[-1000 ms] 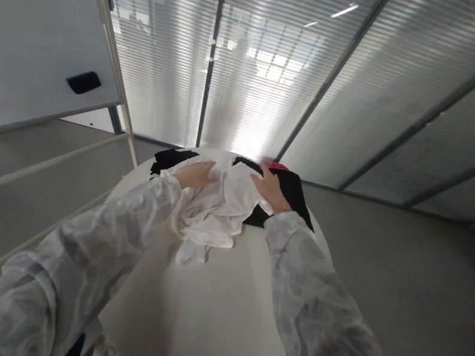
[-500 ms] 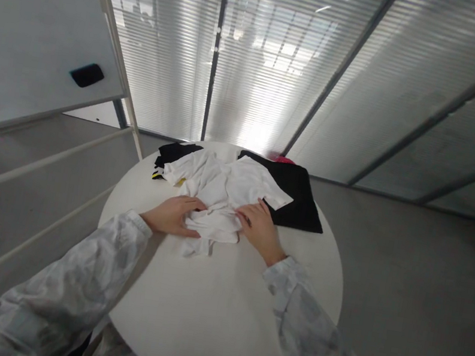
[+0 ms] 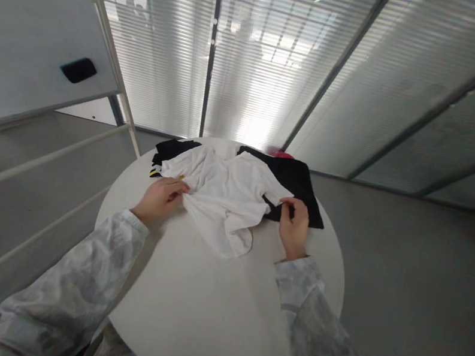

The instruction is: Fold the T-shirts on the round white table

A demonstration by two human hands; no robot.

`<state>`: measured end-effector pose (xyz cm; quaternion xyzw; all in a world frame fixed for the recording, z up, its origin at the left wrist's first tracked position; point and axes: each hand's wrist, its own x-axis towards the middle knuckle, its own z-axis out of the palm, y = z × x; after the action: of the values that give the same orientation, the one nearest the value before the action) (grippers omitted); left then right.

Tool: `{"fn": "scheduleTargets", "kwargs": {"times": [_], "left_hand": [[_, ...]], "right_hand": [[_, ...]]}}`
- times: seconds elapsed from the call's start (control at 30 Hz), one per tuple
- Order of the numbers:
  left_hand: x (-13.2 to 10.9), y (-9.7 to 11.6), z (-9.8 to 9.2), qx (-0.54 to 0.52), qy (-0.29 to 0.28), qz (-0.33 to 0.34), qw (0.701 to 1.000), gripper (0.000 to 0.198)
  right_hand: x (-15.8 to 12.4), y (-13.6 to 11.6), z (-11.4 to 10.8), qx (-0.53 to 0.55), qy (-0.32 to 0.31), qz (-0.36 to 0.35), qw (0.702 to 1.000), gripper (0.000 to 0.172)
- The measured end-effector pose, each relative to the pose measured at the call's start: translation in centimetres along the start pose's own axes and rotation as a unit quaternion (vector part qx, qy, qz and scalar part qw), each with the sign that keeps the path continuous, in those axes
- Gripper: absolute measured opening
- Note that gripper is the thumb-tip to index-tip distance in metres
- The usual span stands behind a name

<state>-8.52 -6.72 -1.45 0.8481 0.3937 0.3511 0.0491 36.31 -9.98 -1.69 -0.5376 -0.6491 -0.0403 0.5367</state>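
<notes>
A white short-sleeved T-shirt point(image 3: 225, 194) lies spread on the round white table point(image 3: 206, 312), its lower part creased and bunched toward me. My left hand point(image 3: 161, 198) pinches the shirt's left edge, below the left sleeve. At the tip of the right sleeve, my right hand point(image 3: 294, 224) is closed with thumb and fingers together on the fabric. Under the shirt's right side lies a folded black cloth point(image 3: 303, 189). A dark garment with yellow and white marks point(image 3: 174, 148) shows partly from beneath the left sleeve.
A bit of red cloth point(image 3: 284, 155) shows at the table's far edge. On the left stands a whiteboard point(image 3: 32, 16) on a pale frame, with a black eraser-like block point(image 3: 78, 70) on it. Ribbed translucent panels point(image 3: 253, 83) rise behind the table.
My hands have moved apart, the left one leftward and the right one to the right sleeve. The shirt's bunched lower part has opened out and spread wider.
</notes>
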Motion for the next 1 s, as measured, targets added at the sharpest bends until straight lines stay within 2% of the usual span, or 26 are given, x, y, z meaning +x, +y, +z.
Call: {"fn": "scheduleTargets", "kwargs": {"times": [0.07, 0.13, 0.2, 0.27, 0.3, 0.37, 0.43, 0.5, 0.6, 0.67, 0.7, 0.77, 0.87, 0.93, 1.0], "left_hand": [[0.0, 0.6, 0.1, 0.001, 0.018, 0.027, 0.999, 0.034], [0.0, 1.9, 0.2, -0.008, 0.009, 0.078, 0.997, 0.034], [-0.1, 3.7, 0.4, -0.036, -0.042, 0.144, 0.988, 0.029], [0.0, 5.3, 0.9, -0.068, -0.115, 0.197, 0.971, 0.035], [0.0, 6.0, 1.2, -0.08, -0.144, 0.214, 0.963, 0.037], [0.1, 6.6, 1.8, -0.09, -0.173, 0.226, 0.954, 0.028], [0.1, 6.5, 2.2, -0.098, -0.164, 0.208, 0.959, 0.022], [0.0, 6.0, 2.3, -0.117, -0.128, 0.148, 0.974, 0.025], [-0.2, 5.2, 2.1, -0.139, -0.042, -0.008, 0.989, 0.03], [-0.2, 4.8, 2.0, -0.127, 0.008, -0.098, 0.987, 0.032], [-0.2, 4.6, 2.1, -0.108, 0.024, -0.124, 0.986, 0.032], [-0.1, 4.4, 2.3, -0.054, 0.028, -0.136, 0.989, 0.029], [0.2, 4.5, 2.5, 0.031, 0.023, -0.103, 0.994, 0.019], [0.3, 4.9, 2.3, 0.056, 0.035, -0.075, 0.995, 0.018], [0.3, 5.3, 1.9, 0.046, 0.021, -0.03, 0.998, 0.02]], "right_hand": [[-0.1, -1.8, -0.2, -0.008, -0.029, -0.06, 0.998, 0.014], [-0.3, -4.3, -0.2, 0.009, -0.101, -0.126, 0.987, 0.017], [-0.8, -6.6, 0.0, 0.031, -0.209, -0.19, 0.959, 0.019], [-1.4, -8.2, 0.4, 0.043, -0.316, -0.232, 0.919, 0.022], [-1.8, -8.7, 0.6, 0.042, -0.356, -0.241, 0.902, 0.025], [-2.4, -8.9, 1.1, 0.029, -0.397, -0.239, 0.885, 0.026], [-2.8, -8.3, 1.3, 0.011, -0.395, -0.223, 0.891, 0.014], [-2.9, -7.4, 1.3, 0.005, -0.351, -0.197, 0.915, 0.006], [-2.6, -5.8, 1.2, 0.006, -0.217, -0.121, 0.969, 0.01], [-2.5, -4.9, 1.2, -0.003, -0.134, -0.06, 0.989, 0.014], [-2.4, -4.4, 1.3, -0.01, -0.113, -0.033, 0.993, 0.017], [-2.5, -3.8, 1.4, -0.028, -0.109, -0.002, 0.994, 0.019], [-2.6, -3.7, 1.6, -0.058, -0.116, 0.001, 0.992, 0.016], [-2.5, -4.3, 1.3, -0.057, -0.105, -0.02, 0.993, 0.013], [-2.3, -5.2, 0.9, -0.031, -0.133, -0.069, 0.988, 0.014]]}}
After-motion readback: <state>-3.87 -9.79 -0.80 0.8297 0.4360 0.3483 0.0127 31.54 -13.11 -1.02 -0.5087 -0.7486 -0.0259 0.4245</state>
